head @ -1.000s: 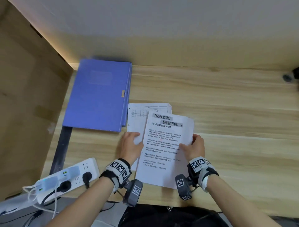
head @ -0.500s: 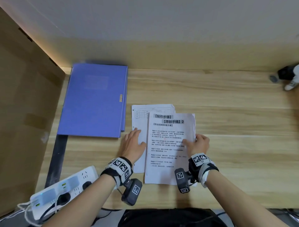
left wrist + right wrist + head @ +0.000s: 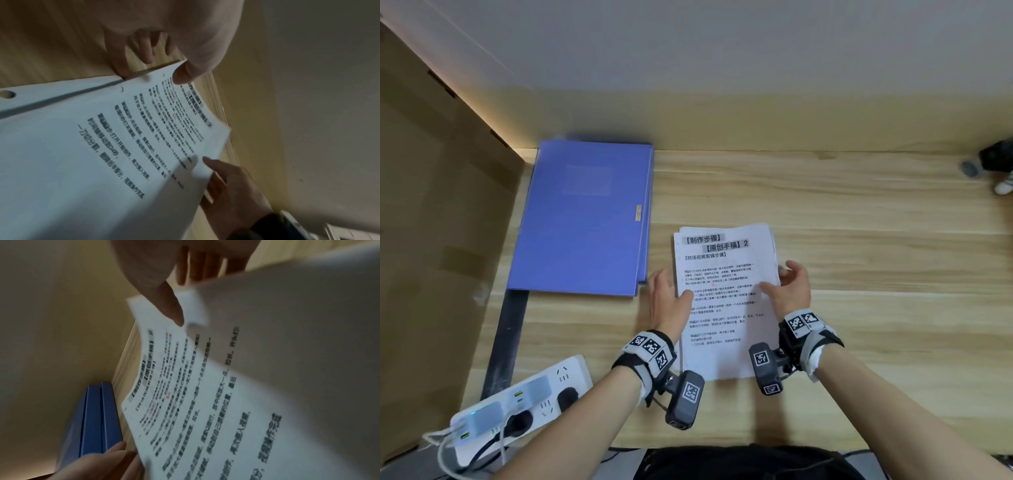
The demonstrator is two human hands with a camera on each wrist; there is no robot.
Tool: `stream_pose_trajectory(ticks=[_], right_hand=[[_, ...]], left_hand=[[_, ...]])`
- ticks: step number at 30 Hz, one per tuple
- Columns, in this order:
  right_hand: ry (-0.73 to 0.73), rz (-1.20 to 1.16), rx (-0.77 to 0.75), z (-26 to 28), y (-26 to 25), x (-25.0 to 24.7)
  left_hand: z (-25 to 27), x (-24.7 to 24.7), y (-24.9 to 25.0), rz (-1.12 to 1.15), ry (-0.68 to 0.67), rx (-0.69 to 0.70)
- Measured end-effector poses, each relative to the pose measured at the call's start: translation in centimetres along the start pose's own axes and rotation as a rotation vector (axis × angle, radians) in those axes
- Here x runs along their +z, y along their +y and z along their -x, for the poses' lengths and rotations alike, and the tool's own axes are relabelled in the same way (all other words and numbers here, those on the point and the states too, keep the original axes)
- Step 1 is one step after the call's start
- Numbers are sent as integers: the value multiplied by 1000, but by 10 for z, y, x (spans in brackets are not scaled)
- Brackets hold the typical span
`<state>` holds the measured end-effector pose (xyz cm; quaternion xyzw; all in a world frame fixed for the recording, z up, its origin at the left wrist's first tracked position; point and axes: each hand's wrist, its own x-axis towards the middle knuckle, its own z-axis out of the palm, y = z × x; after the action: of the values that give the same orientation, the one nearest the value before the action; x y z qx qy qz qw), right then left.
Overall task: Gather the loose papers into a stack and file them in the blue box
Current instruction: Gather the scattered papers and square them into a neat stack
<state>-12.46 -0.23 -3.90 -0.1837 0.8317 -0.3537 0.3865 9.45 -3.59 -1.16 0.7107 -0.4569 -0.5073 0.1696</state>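
The printed papers (image 3: 724,301) lie as one roughly squared stack on the wooden desk (image 3: 876,274), just right of the closed blue box (image 3: 585,219). My left hand (image 3: 671,298) holds the stack's left edge, thumb (image 3: 185,74) on top and fingers (image 3: 120,68) at the edge beneath. My right hand (image 3: 787,287) grips the right edge, thumb (image 3: 172,309) on the top sheet and fingers curled behind. The papers (image 3: 102,154) fill the left wrist view, slightly lifted. In the right wrist view the papers (image 3: 205,402) rise beside the blue box (image 3: 94,418).
A white power strip (image 3: 524,401) with plugs and cables sits at the front left. A cardboard panel (image 3: 431,240) walls off the left side. A black object (image 3: 996,161) lies at the far right edge. A pale wall (image 3: 722,68) stands behind the desk.
The top sheet has slid left over the sheet beneath, so the two now line up as one stack. Both hands have shifted to the stack's side edges.
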Motion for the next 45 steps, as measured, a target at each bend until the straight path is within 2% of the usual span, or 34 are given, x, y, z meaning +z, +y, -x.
stream_pose_trajectory(ticks=[2, 5, 7, 11, 15, 19, 25, 28, 31, 34, 37, 42, 45], right_hand=[[-35, 90, 46, -2, -2, 0], [-159, 223, 64, 2, -4, -6], [-258, 243, 92, 2, -2, -10], [-342, 174, 101, -1, -3, -26], [-381, 20, 84, 5, -15, -48], [-359, -187, -39, 16, -51, -79], [-367, -421, -379, 45, -118, -141], [-414, -455, -548, 51, -126, -167], [-395, -333, -566, 53, -109, -179], [-368, -316, -489, 53, -88, -177], [-337, -355, -462, 49, -81, -175], [-344, -394, -470, 44, -79, -184], [-372, -330, -404, 41, -66, -183]], left_hand=[[1, 0, 5, 56, 19, -77], [2, 8, 9, 243, -29, -218], [3, 12, 8, 240, -38, -251], [12, 16, 10, 230, -87, -250], [33, 15, 29, 424, -147, -266], [55, 7, 71, 518, -152, -114], [90, -9, 153, 644, -187, 333], [101, -14, 166, 608, -309, 532], [99, -9, 150, 410, -383, 544], [97, 6, 132, 225, -358, 584], [100, 18, 133, 278, -307, 563], [96, 20, 136, 337, -328, 568], [94, 29, 129, 298, -358, 531]])
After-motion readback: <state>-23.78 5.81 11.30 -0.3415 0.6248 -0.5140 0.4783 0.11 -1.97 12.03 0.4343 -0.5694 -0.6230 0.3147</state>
